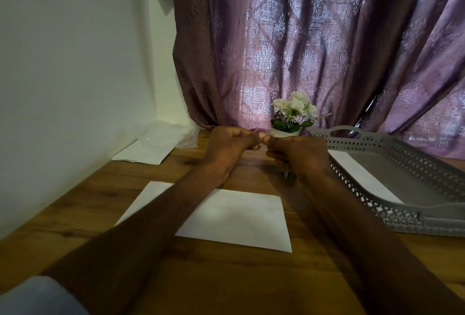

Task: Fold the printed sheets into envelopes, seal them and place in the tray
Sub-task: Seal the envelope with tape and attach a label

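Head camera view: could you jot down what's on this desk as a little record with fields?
Surface: wooden table
Front sheet: white paper, flat, under the forearms
Tray: grey perforated tray at right, one white sheet inside
Left hand: raised, fingertips meeting the other hand's
Right hand: fingers curled; held item too small to identify
Backdrop: flowers, purple curtain

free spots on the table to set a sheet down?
Bare wood near the front edge, below the sheet. Also left of it, toward the wall. Crowded: tray on the right, paper stack far left, both hands mid-table.
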The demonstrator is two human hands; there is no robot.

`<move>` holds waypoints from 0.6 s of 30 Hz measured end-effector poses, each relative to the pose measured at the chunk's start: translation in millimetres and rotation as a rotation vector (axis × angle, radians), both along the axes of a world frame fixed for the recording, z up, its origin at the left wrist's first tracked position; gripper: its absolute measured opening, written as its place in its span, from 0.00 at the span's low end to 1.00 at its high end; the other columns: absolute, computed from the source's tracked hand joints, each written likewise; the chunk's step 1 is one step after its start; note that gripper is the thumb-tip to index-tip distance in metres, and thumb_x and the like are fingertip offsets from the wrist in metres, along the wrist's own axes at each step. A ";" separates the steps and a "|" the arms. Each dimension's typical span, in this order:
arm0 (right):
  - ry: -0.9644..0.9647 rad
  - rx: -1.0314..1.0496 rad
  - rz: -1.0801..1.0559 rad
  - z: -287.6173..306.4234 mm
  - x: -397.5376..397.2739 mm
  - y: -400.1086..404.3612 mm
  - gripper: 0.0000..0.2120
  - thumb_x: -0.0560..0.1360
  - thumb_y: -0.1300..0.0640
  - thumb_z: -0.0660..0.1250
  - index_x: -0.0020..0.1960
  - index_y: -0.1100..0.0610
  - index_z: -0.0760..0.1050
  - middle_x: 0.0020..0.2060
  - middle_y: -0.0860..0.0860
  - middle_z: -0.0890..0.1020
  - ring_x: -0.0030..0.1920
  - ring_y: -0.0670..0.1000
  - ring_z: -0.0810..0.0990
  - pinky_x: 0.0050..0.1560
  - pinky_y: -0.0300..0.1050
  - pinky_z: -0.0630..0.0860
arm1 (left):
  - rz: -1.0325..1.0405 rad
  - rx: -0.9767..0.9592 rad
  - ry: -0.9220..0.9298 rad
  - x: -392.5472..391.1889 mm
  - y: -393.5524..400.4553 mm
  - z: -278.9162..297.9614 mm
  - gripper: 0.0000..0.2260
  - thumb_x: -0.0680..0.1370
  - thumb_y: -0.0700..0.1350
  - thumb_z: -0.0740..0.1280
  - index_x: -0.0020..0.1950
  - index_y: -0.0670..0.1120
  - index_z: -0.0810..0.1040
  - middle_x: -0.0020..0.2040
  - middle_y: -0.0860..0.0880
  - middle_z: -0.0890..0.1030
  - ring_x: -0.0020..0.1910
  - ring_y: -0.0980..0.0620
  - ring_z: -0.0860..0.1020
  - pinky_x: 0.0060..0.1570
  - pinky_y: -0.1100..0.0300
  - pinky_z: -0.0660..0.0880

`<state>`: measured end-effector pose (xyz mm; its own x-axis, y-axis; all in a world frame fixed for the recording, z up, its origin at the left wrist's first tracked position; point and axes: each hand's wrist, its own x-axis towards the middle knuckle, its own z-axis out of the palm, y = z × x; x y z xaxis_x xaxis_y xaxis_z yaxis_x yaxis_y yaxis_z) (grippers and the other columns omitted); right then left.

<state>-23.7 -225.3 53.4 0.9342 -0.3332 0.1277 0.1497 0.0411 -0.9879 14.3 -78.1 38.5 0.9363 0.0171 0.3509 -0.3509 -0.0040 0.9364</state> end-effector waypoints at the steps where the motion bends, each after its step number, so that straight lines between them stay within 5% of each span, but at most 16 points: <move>1: -0.009 -0.026 -0.018 0.1 -1.7 0.9 0.13 0.66 0.56 0.83 0.43 0.64 0.85 0.37 0.58 0.88 0.41 0.55 0.88 0.47 0.57 0.85 | 0.002 0.008 -0.002 0.2 0.1 -0.2 0.09 0.75 0.43 0.78 0.48 0.37 0.87 0.42 0.40 0.87 0.35 0.56 0.83 0.41 0.69 0.79; 7: -0.145 -0.280 -0.173 -1.7 -5.4 -2.9 0.17 0.67 0.54 0.83 0.33 0.59 0.76 0.28 0.53 0.83 0.32 0.51 0.87 0.29 0.44 0.81 | 0.048 0.038 -0.011 2.1 4.8 0.1 0.09 0.75 0.43 0.78 0.48 0.38 0.87 0.42 0.41 0.87 0.34 0.58 0.83 0.39 0.72 0.78; 10: -0.268 -0.340 -0.208 1.7 -6.0 -13.1 0.14 0.71 0.55 0.80 0.36 0.59 0.77 0.29 0.53 0.83 0.33 0.52 0.87 0.33 0.51 0.83 | 0.120 0.055 -0.009 6.8 17.1 0.0 0.10 0.74 0.44 0.79 0.46 0.37 0.87 0.40 0.42 0.87 0.33 0.59 0.82 0.38 0.73 0.77; 14: -0.349 -0.467 -0.189 0.4 -0.8 -13.6 0.05 0.76 0.52 0.74 0.43 0.42 0.84 0.37 0.44 0.87 0.39 0.47 0.87 0.44 0.56 0.85 | 0.089 0.146 -0.009 5.7 23.7 4.0 0.08 0.74 0.42 0.79 0.48 0.38 0.88 0.42 0.43 0.88 0.33 0.62 0.82 0.37 0.75 0.75; 18: -0.307 -0.767 -0.026 -3.7 3.2 -5.9 0.12 0.77 0.52 0.74 0.60 0.48 0.84 0.48 0.41 0.86 0.47 0.40 0.83 0.53 0.46 0.82 | 0.018 0.296 -0.042 0.7 19.8 8.3 0.05 0.75 0.41 0.78 0.49 0.41 0.88 0.44 0.42 0.88 0.35 0.59 0.82 0.35 0.75 0.76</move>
